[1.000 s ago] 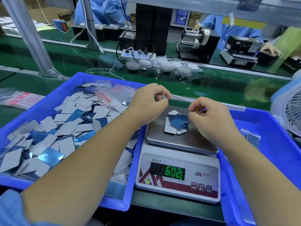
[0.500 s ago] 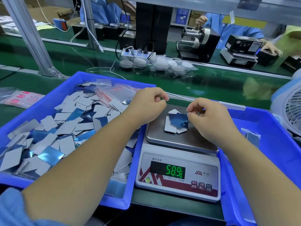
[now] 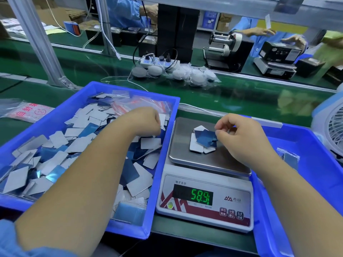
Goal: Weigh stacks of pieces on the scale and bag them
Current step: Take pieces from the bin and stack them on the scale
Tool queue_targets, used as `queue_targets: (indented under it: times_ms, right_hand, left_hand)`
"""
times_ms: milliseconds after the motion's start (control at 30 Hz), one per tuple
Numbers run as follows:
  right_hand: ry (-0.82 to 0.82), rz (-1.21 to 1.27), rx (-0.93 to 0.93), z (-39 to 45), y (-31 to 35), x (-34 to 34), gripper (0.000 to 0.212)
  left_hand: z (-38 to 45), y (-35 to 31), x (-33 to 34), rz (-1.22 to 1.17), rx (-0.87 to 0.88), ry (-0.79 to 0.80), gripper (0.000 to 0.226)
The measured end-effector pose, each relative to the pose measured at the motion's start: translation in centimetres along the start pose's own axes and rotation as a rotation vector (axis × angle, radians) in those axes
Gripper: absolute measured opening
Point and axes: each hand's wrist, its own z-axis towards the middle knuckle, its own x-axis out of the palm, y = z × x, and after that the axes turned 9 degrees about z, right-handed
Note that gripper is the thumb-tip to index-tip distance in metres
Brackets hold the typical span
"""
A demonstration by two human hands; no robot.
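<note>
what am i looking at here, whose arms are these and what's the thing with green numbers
The one view comes from a camera worn on a person's head, looking down at their own arms. The green numbers are the display of a digital scale, with a small stack of pieces on its steel pan. The right hand hovers at that stack, fingers curled. The left hand reaches into the left blue bin of loose pieces; its fingers are hidden. Another blue bin sits to the right.

Background of the workstation. A white power strip (image 3: 157, 62) with black plugs is set on the green conveyor belt (image 3: 241, 93), just behind bagged white round items (image 3: 185, 74). A label dispenser (image 3: 225, 43) (far side) and a white fan (image 3: 334, 127) at the right edge are shown.
</note>
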Motion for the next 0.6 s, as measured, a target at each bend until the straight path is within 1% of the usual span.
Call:
queue_targets:
  times_ms: [67,133,167,300,500,600]
  right_hand:
    - [0.01,0.001,-0.005,0.0,0.0,0.1,0.019]
    - [0.015,0.0,-0.011,0.0,0.0,0.1,0.019]
    - [0.015,-0.003,-0.013,0.0,0.0,0.1,0.019]
    - [0.012,-0.009,-0.018,0.0,-0.1,0.1,0.019]
    - [0.013,-0.005,-0.019,0.0,0.0,0.1,0.02]
    - [0.009,0.005,-0.02,0.0,0.0,0.0,0.02]
  left_hand:
    - [-0.5,0.6,0.0,0.157,0.032,0.21,0.036]
    - [-0.9,0.6,-0.3,0.26,0.072,0.296,0.058]
    - [-1.0,0.5,-0.3,0.283,0.091,0.312,0.062]
    - [-1.3,0.3,-0.1,0.283,0.133,0.346,0.052]
    - [-1.3,-0.4,0.1,0.36,0.12,0.318,0.033]
    - [-1.2,-0.5,0.1,0.366,0.112,0.31,0.028]
